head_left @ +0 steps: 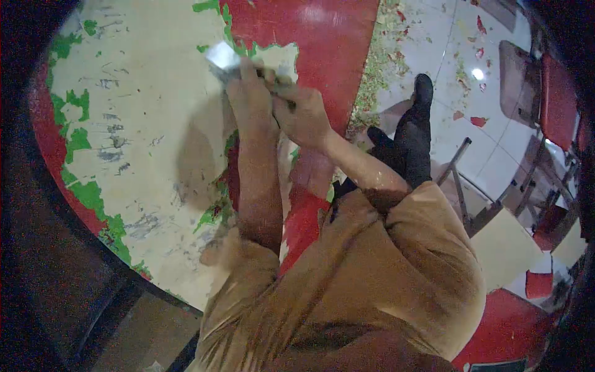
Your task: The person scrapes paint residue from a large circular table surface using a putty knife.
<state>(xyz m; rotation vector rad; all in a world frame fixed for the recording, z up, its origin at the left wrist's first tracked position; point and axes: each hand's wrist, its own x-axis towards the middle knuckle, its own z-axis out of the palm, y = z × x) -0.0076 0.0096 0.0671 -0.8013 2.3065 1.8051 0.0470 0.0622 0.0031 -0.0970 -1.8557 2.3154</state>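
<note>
A scraper with a broad shiny blade [222, 56], blurred by motion, lies against the tabletop [161, 80]. My left hand [250, 96] is closed around it just behind the blade. My right hand [302, 113] closes on the handle end, to the right of my left hand. Much of the handle is hidden by my fingers. Around the blade the surface is bare and cream-coloured, with ragged green paint [226, 22] along the edge of the red paint [266, 25].
Paint flakes [372, 93] litter the table's right border and the white tiled floor [458, 93]. A red-backed chair [558, 99] and metal chair legs [455, 161] stand at the right. My legs, in black, are beside the table. Dark furniture [149, 328] lies at lower left.
</note>
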